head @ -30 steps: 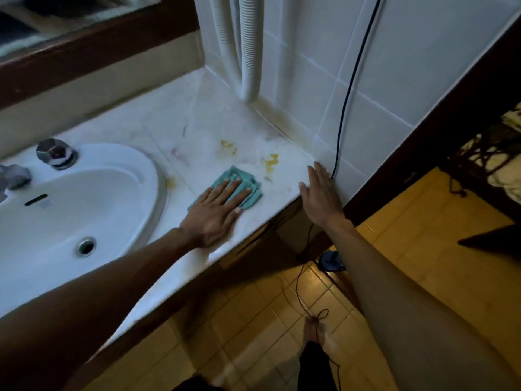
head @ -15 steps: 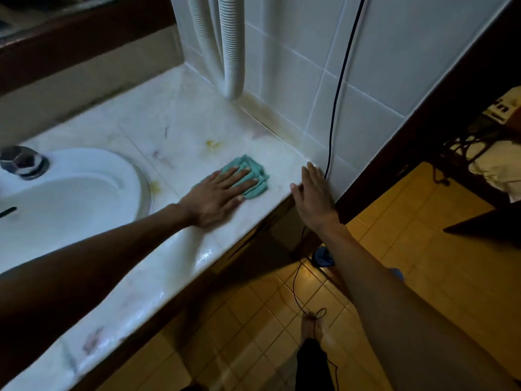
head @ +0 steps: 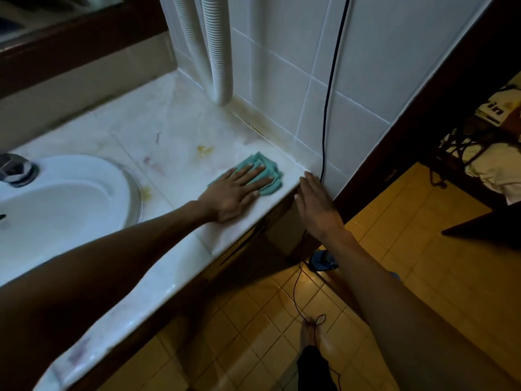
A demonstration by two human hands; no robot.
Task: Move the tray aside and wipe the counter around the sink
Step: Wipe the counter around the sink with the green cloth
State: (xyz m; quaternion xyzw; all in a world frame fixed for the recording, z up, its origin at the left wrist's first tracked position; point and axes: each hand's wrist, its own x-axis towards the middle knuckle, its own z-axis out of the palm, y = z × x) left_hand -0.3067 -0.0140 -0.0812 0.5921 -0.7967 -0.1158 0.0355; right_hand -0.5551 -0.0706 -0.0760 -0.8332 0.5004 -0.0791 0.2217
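A crumpled teal cloth (head: pixel 270 170) lies on the white marble counter (head: pixel 169 128) near its right front corner. My left hand (head: pixel 234 193) presses flat on the cloth with fingers spread. My right hand (head: pixel 315 204) rests flat against the counter's right end edge, beside the tiled wall, holding nothing. The white sink basin (head: pixel 62 204) is set into the counter at the left. Yellow stains (head: pixel 204 150) mark the marble just behind the cloth, and another (head: pixel 146 193) sits by the basin rim. No tray is in view.
Two white corrugated hoses (head: pixel 220 52) hang down to the counter at the back corner. A black cable (head: pixel 331 88) runs down the tiled wall to the floor. A metal tap handle (head: pixel 17 169) stands at the left. Yellow floor tiles (head: pixel 394 221) and my foot (head: pixel 310 334) are below.
My left hand has slid the cloth rightward toward the counter's corner, over the nearer yellow stain, which no longer shows. My right hand stays at the counter's end.
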